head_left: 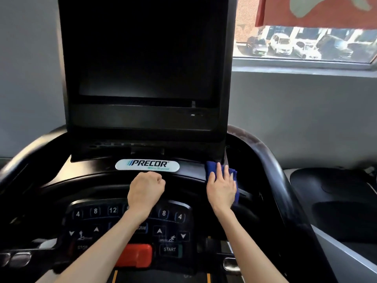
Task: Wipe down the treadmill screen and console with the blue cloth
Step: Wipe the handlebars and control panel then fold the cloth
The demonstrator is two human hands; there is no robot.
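Note:
The treadmill's dark screen (142,54) stands upright in the middle of the head view, above the black console (189,170) with its white Precor badge. My right hand (222,186) lies flat on the blue cloth (210,167), pressing it onto the console's right side just below the screen's lower right corner. Most of the cloth is hidden under the hand. My left hand (145,189) is closed in a fist with nothing visible in it, resting on the console's curved bar just below the badge.
A keypad (95,211) with numbered buttons, arrows and a START button lies under my forearms, with an orange-red stop clip (135,255) below it. Curved black handrails (269,160) flank the console. A second machine (336,201) stands at the right, under a window.

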